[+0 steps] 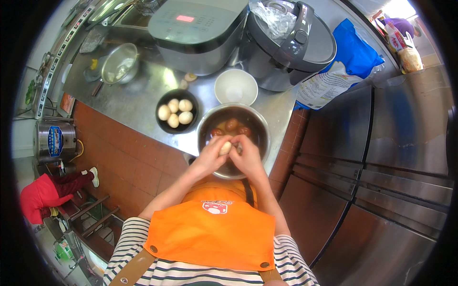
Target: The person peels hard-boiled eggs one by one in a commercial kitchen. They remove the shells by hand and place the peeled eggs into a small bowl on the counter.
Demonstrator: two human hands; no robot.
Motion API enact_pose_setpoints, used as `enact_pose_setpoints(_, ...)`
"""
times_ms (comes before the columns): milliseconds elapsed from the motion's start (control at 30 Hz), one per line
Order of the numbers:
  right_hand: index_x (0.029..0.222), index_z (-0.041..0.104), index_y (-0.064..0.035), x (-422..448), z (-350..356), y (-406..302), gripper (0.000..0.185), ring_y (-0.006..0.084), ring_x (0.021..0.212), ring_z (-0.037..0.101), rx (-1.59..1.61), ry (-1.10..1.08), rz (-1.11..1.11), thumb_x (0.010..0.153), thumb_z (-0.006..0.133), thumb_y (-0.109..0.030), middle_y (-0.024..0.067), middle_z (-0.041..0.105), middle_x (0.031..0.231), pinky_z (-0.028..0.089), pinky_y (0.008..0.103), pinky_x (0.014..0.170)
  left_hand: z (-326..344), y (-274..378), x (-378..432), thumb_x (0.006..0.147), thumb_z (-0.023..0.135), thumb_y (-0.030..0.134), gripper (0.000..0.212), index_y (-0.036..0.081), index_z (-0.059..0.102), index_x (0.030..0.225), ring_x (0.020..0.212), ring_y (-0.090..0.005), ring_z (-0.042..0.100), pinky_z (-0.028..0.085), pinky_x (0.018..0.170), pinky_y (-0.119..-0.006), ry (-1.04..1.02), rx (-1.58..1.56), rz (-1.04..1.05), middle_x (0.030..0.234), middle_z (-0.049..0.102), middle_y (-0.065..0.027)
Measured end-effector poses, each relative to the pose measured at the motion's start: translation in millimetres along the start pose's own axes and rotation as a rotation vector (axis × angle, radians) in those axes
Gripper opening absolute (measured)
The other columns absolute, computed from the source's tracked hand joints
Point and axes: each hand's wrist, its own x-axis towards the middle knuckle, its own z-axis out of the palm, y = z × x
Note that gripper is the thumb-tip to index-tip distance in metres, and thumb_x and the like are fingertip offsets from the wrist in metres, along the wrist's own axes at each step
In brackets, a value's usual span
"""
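Over a steel pot (264, 125), my left hand (209, 157) holds a pale egg (225, 148) between thumb and fingers. My right hand (247, 155) meets it from the other side, thumb and fingertips against the egg's right end. A small brownish bit, perhaps shell, shows among the right fingers. Inside the pot, brown eggs (231, 124) sit in dark liquid; my hands hide its near part. Left of the pot stands a black bowl (159, 123) with several pale eggs (174, 112). A white bowl (236, 87) touches or nearly touches the pot's far rim.
The steel table (143, 103) also bears a rice cooker (196, 46), an electric pressure cooker (286, 53), a metal strainer or pan (120, 64) and shell-like pieces (189, 77). A blue-and-white sack (336, 71) stands right, near steel cabinet doors (332, 125). A person in red (43, 195) is far left.
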Motion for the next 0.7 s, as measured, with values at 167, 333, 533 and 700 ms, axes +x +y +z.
enact_pose_setpoints(167, 0.098, 0.06, -0.0013, 0, -6, 1, 0.015, 0.0286, 0.074, 0.065, -0.068, 0.032, 0.021, 0.083, 0.059, -0.004, 0.0182, 0.065, 0.087, 0.051, 0.0338, 0.069, 0, -6, 0, 0.082, 0.063, -0.001, 0.051, 0.006, 0.047, 0.129, 0.109, -0.0197, 0.054, 0.044, 0.095, -0.031, -0.035, -0.327, -0.108, 0.117, 0.053, -0.0084)
enact_pose_setpoints(333, 0.1, 0.061, -0.0018, -1, -17, -1, 0.018, 0.0222, 0.075, 0.066, 0.11, 0.018, 0.142, 0.083, 0.056, -0.002, 0.0168, 0.066, 0.086, 0.051, 0.0324, 0.069, -3, -13, 1, 0.083, 0.069, -0.001, 0.051, 0.01, 0.047, 0.127, 0.105, -0.0108, 0.054, 0.046, 0.091, -0.024, -0.12, -0.88, -0.303, 0.117, 0.05, -0.0016)
enact_pose_setpoints(533, 0.102, 0.061, -0.0012, 0, -24, 6, 0.02, 0.0177, 0.078, 0.066, 0.137, 0.061, 0.087, 0.084, 0.053, -0.001, 0.0134, 0.067, 0.087, 0.052, 0.0305, 0.07, -2, -3, 5, 0.088, 0.063, 0.001, 0.045, 0.01, 0.046, 0.129, 0.111, -0.0171, 0.056, 0.049, 0.095, -0.03, -0.104, -1.229, -0.348, 0.12, 0.053, -0.0049)
enact_pose_setpoints(700, 0.102, 0.063, -0.0019, -4, -38, 6, 0.024, 0.0133, 0.079, 0.063, 0.452, 0.043, 0.181, 0.085, 0.047, 0.003, 0.0055, 0.065, 0.096, 0.052, 0.0268, 0.069, 1, -15, 4, 0.094, 0.059, 0.01, 0.038, 0.008, 0.047, 0.129, 0.113, -0.0247, 0.057, 0.046, 0.102, -0.04, -0.04, -1.504, -0.382, 0.125, 0.055, -0.0124)
